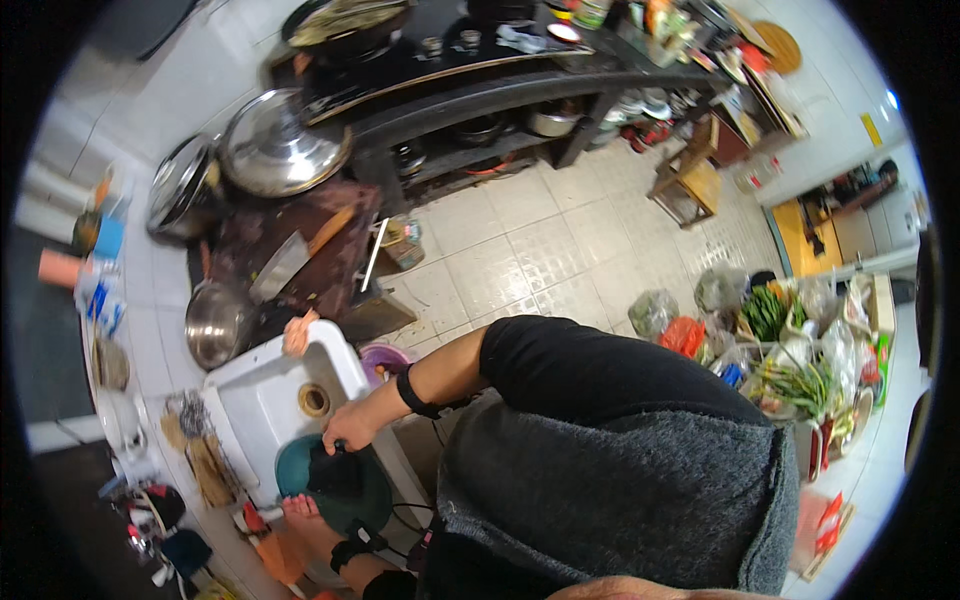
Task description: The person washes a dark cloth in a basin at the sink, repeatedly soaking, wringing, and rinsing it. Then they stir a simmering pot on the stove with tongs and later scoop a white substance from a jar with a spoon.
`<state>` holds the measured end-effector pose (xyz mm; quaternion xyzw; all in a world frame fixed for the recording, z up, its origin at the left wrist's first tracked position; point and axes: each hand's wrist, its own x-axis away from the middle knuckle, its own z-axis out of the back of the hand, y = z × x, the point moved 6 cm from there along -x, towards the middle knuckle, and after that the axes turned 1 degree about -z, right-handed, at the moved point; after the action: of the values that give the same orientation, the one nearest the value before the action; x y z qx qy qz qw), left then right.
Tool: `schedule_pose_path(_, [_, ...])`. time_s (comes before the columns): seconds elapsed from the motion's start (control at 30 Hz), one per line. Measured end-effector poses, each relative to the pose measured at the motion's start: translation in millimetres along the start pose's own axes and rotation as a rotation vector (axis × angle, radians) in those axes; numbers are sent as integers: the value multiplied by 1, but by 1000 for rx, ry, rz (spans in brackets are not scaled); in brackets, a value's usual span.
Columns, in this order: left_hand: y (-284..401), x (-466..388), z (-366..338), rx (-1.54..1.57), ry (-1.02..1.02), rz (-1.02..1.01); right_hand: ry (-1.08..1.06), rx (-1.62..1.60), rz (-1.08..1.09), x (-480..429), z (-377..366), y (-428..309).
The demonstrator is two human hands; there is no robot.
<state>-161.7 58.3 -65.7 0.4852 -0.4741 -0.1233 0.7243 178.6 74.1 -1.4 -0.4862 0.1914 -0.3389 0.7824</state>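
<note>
A white sink lies in front of me with a green plastic basin in it. My right hand is closed on the black handle of a dark, flat object over the basin; its exact kind cannot be told. At the basin's near left rim is my left hand, fingertips towards the dark object; whether it touches or grips anything is unclear. A pinkish piece of food, perhaps raw meat, rests on the sink's corner. Beyond the sink, a cleaver with a wooden handle lies on a dark red board.
A steel bowl and a large pan lid stand near the board. Steel wool and a brown scrubber lie on the sink's ledge. A purple bucket is beside the sink. Bagged vegetables are behind me.
</note>
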Motion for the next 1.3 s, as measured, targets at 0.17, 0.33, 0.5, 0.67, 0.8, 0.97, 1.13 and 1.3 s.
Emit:
schedule_pose_path(0.17, [16,24,-25,-119,32,-42,214,-64,34,95,64,43])
schedule_pose_path(0.33, [33,76,-33,-135,-6,-392,274,1,-361,254,102,123])
schedule_pose_path(0.5, [32,131,-94,-307,7,-599,395,67,-773,470,58,218])
schedule_pose_path(0.67, [27,167,-162,-409,-99,-657,80,39,-1352,684,-74,251])
schedule_pose_path(0.8, [20,176,-216,-479,-243,-656,586,-650,-1836,792,-178,181])
schedule_pose_path(0.97, [13,177,-261,-522,-363,-636,919,-970,-1893,791,-238,122])
schedule_pose_path(1.13, [13,172,-289,-562,-429,-645,1080,-975,-1836,763,-247,120])
schedule_pose_path(1.3, [17,149,-288,-567,-412,-635,1034,-763,-1670,725,-207,127])
